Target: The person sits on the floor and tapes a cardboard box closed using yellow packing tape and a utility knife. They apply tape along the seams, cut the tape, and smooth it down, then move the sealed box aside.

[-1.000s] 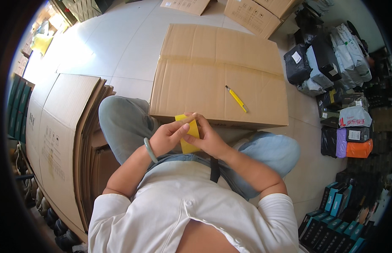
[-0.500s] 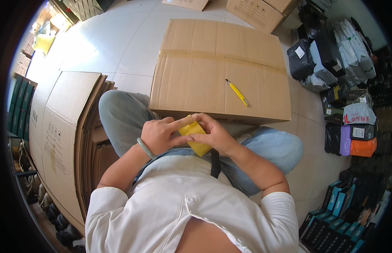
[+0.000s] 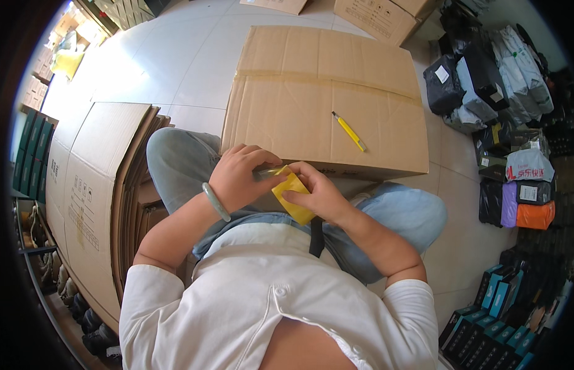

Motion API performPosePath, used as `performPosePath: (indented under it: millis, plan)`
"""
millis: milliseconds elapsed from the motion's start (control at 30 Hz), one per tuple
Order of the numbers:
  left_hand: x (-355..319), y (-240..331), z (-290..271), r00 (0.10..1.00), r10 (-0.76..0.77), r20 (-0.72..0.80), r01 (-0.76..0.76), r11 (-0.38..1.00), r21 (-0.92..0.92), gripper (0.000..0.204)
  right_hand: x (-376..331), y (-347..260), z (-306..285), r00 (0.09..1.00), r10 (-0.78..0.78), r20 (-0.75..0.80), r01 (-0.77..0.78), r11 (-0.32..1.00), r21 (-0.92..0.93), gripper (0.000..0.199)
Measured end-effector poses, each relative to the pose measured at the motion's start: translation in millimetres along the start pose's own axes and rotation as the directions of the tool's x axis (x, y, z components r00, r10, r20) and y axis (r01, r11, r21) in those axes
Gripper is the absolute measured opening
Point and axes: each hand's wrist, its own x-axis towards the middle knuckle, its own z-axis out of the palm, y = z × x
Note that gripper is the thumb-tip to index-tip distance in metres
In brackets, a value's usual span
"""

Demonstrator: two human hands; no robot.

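My right hand (image 3: 321,196) is wrapped around what looks like a yellow roll of packing tape (image 3: 301,211), thumb across its face, above my lap. My left hand (image 3: 247,176) pinches a short see-through strip (image 3: 270,172) at the roll's upper left corner; the fingers partly cover it. A pale bangle (image 3: 216,202) circles my left wrist. Just beyond my hands stands a large closed cardboard box (image 3: 327,58), taped across its top. On it lies a yellow utility knife (image 3: 349,131), untouched.
Flattened cardboard (image 3: 99,179) leans in a stack at my left. Bagged parcels (image 3: 509,80) are piled at the far right, with small black and teal boxes (image 3: 481,327) below them. Another carton (image 3: 376,18) stands at the back. Shoes (image 3: 99,336) sit on a rack at lower left.
My left hand has moved up and a little away from the yellow roll, and a see-through strip now shows between its fingers. My right hand keeps hold of the roll.
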Motion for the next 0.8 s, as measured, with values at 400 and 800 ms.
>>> performPosePath:
  millis: [400, 800]
  plan:
    - [13, 12, -3, 0.988, -0.127, 0.085, 0.128, 0.992, -0.005, 0.011, -5, -3, -4, 0.998, -0.054, 0.025, 0.055, 0.998, -0.044, 0.07]
    - [33, 14, -31, 0.894, -0.432, 0.119, 0.447, 0.877, -0.175, 0.023, 4, -26, -21, 0.99, -0.038, -0.139, -0.018, 0.924, -0.382, 0.075]
